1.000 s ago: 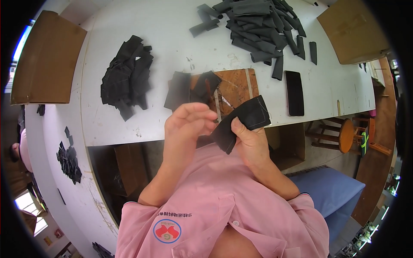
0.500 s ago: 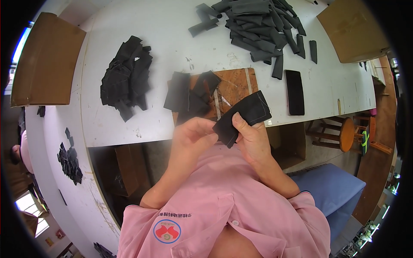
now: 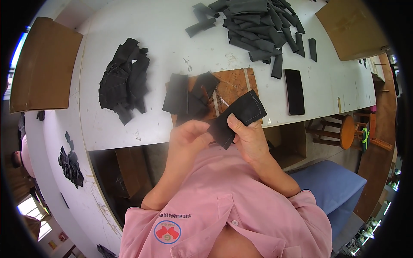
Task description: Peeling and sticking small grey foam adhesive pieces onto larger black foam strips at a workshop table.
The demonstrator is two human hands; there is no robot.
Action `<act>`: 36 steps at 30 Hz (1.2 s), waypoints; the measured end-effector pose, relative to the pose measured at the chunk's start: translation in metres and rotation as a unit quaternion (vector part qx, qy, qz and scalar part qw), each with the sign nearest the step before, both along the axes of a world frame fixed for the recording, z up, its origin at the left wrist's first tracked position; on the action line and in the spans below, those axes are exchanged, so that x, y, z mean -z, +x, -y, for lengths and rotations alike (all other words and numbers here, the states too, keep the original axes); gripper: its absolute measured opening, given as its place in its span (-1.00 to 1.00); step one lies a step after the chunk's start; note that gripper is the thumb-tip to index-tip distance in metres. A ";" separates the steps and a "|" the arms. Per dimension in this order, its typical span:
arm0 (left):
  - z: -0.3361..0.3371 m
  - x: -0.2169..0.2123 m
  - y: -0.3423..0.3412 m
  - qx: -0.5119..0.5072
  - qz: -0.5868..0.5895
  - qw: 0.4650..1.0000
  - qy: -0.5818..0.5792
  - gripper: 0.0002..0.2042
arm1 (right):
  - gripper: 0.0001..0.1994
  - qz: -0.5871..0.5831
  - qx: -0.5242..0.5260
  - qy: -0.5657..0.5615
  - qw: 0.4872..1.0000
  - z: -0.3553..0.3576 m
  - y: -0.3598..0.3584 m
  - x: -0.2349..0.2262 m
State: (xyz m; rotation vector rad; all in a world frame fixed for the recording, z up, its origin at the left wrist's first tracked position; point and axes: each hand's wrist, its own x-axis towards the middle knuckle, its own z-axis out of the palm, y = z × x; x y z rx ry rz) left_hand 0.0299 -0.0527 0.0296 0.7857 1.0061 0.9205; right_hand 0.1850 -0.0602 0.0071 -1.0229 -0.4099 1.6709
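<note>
A black fabric piece (image 3: 246, 110) with pale stitch lines near its far end is held over the front edge of the table. My right hand (image 3: 249, 139) is closed on it, thumb pressed flat on top and fingers underneath. At its near left corner, my left hand (image 3: 189, 136) pinches the edge between thumb and curled fingers; the fingertips are partly hidden. Just beyond my hands, several dark fabric pieces (image 3: 176, 94) lie on a worn brown board (image 3: 234, 79).
A heap of dark fabric pieces (image 3: 124, 81) lies left on the white table (image 3: 172, 38). Farther back is a pile of rolled dark strips (image 3: 254, 32). A black phone (image 3: 294, 92) lies right. Cardboard boxes (image 3: 45, 64) flank the table; a wooden stool (image 3: 346, 132) stands right.
Both hands and the fabric piece have shifted slightly left and nearer to me. My grip looks much the same. The things on the table stay in place.
</note>
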 end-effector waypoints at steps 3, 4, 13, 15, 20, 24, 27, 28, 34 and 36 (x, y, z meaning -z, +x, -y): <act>-0.001 0.000 0.003 -0.021 -0.001 1.000 -0.016 -0.92 | -0.88 0.007 -0.022 -0.008 1.000 -0.002 -0.003 -0.002; -0.002 -0.001 0.005 -0.021 0.000 1.000 -0.016 -0.92 | -0.87 -0.004 -0.026 -0.011 1.000 -0.003 -0.004 -0.003; 0.000 0.009 0.004 -0.080 -0.226 0.958 0.155 -0.97 | -0.76 0.560 -0.086 0.234 0.790 -0.008 0.002 -0.012; -0.002 0.007 0.008 -0.034 -0.281 0.938 0.200 -0.92 | -0.80 0.390 -0.077 0.282 0.873 -0.006 -0.009 -0.018; 0.001 0.019 0.015 -0.086 -0.416 0.839 0.338 -0.86 | -0.81 0.468 -0.071 0.355 0.806 -0.015 -0.013 0.003; -0.008 0.025 0.015 -0.177 -0.436 0.797 0.380 -0.92 | -0.86 0.600 -0.017 0.409 0.687 -0.021 -0.027 0.010; -0.020 0.011 0.011 -0.148 -0.010 0.989 -0.030 -0.89 | -0.88 0.544 -0.011 0.309 0.780 -0.026 -0.020 0.012; -0.021 0.009 0.007 -0.153 -0.011 0.988 -0.027 -0.89 | -0.88 0.541 -0.013 0.314 0.780 -0.028 -0.018 0.009; -0.023 0.001 -0.006 -0.031 0.076 0.996 -0.034 -0.80 | -0.93 -0.100 -0.107 -0.020 0.989 -0.024 -0.010 -0.003; -0.021 0.010 0.005 -0.101 -0.031 0.993 0.058 -0.81 | -0.93 -0.172 -0.122 -0.044 0.976 -0.022 -0.019 -0.005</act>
